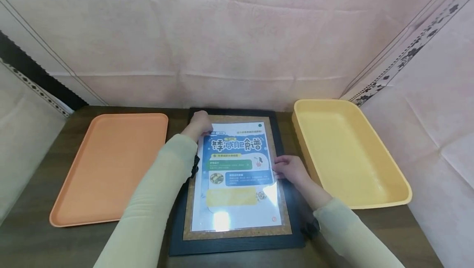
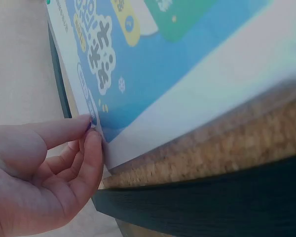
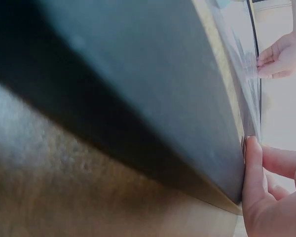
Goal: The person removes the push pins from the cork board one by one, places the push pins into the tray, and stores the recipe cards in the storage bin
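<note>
Pale, creased cloth screens the back and both sides, dark wood-look table below.

Head view: printed sheet lies over a cork panel inside a dark frame. Orange tray to the left, yellow tray to the right. Left hand is by the sheet's upper left corner, right hand at its right edge. Main risk, I'd say: skew. Grips sit at different heights along the sheet, so an uneven pull could twist it on the cork. Glare on the lower part could mask a crease. Right hand is also near the yellow tray; a wide swing might bump it.

Left wrist view: thumb and fingers in a narrow pinch on the sheet near that corner. Squeezing too hard could kink it. Cork border shows alongside.

Right wrist view: fingertips pinch the sheet's edge, left hand visible farther along. Edge looks glossy, so a loose pinch could slip. Frame side is blurred; can't tell if it's flush with the wood.
</note>
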Tool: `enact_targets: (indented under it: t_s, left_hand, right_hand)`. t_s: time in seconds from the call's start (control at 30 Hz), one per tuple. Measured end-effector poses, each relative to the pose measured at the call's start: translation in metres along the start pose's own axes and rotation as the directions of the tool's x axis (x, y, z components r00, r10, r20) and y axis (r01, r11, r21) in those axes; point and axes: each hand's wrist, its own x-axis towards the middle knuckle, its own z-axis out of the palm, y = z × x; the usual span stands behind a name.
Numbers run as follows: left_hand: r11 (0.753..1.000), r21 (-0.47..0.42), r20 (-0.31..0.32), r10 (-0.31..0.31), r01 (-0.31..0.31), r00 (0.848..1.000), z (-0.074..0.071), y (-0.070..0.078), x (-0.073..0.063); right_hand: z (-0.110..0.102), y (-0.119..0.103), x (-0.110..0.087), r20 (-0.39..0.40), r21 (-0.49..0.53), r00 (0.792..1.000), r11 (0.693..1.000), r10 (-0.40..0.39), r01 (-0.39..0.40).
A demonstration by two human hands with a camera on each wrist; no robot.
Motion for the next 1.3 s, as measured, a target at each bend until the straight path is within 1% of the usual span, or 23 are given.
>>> enact_targets:
  t_s: [0.1,0.17,0.2,0.23,0.3,0.4,0.47,0.53,0.63,0.73,0.83,0.97,1.1,1.2,1.27,1.3]
  left_hand:
    - [1.000,-0.015,-0.015,-0.001,0.001,1.000,0.000,-0.001,0.000]
    - [0.999,-0.039,-0.001,0.010,-0.010,1.000,-0.001,-0.005,0.001]
    - [0.998,-0.068,0.015,0.014,-0.013,1.000,-0.003,-0.008,0.002]
    - [0.993,-0.117,0.035,0.015,-0.011,0.999,-0.005,-0.011,0.002]
    - [0.976,-0.219,0.081,0.015,0.003,0.997,-0.009,-0.018,0.003]
    - [0.931,-0.360,0.137,-0.008,0.058,0.991,-0.017,-0.027,0.000]
    - [0.906,-0.416,0.161,-0.011,0.078,0.987,-0.021,-0.031,-0.003]
    - [0.891,-0.446,0.176,-0.010,0.089,0.984,-0.023,-0.035,-0.005]
    - [0.873,-0.480,0.195,0.013,0.084,0.981,-0.026,-0.040,-0.008]
    - [0.864,-0.499,0.210,0.044,0.068,0.977,-0.029,-0.046,-0.010]
    - [0.849,-0.525,0.216,0.070,0.056,0.974,-0.033,-0.050,-0.012]
    - [0.835,-0.549,0.203,0.113,0.018,0.973,-0.039,-0.055,-0.018]
    - [0.832,-0.554,0.184,0.148,-0.021,0.972,-0.047,-0.060,-0.026]
    - [0.823,-0.567,0.174,0.162,-0.035,0.971,-0.054,-0.069,-0.030]
    - [0.818,-0.574,0.170,0.174,-0.046,0.970,-0.059,-0.078,-0.032]
    - [0.810,-0.585,0.169,0.176,-0.045,0.970,-0.061,-0.082,-0.033]
  right_hand:
    - [0.001,-0.001,0.000,0.004,0.002,1.000,1.000,-0.003,0.003]
    - [0.001,-0.001,0.000,0.004,0.001,1.000,1.000,0.004,-0.004]
    - [0.001,0.000,0.000,0.000,0.001,1.000,1.000,0.011,-0.011]
    - [0.001,0.000,0.000,-0.003,-0.002,1.000,1.000,0.016,-0.016]
    - [-0.001,0.001,0.000,-0.005,-0.003,1.000,1.000,0.016,-0.016]
    - [-0.002,0.000,-0.001,-0.003,-0.005,1.000,1.000,0.007,-0.007]
    - [-0.003,-0.001,-0.002,0.002,-0.007,1.000,1.000,0.002,-0.002]
    - [-0.004,-0.001,-0.003,0.004,-0.006,1.000,1.000,0.007,-0.007]
    - [-0.003,-0.001,-0.004,0.009,-0.003,1.000,1.000,0.008,-0.008]
    - [-0.002,-0.001,-0.004,0.010,0.002,1.000,1.000,0.007,-0.007]
    - [-0.001,-0.002,-0.004,0.013,0.006,1.000,1.000,0.002,-0.003]
    - [-0.002,-0.002,-0.004,0.014,0.005,1.000,1.000,0.005,-0.005]
    - [-0.002,-0.002,-0.004,0.018,-0.001,1.000,1.000,-0.002,0.002]
    - [-0.002,-0.002,-0.005,0.016,-0.002,1.000,1.000,-0.004,0.004]
    - [-0.001,-0.001,-0.005,0.016,-0.003,1.000,1.000,-0.003,0.003]
    - [-0.001,-0.001,-0.004,0.017,-0.002,1.000,1.000,-0.003,0.003]
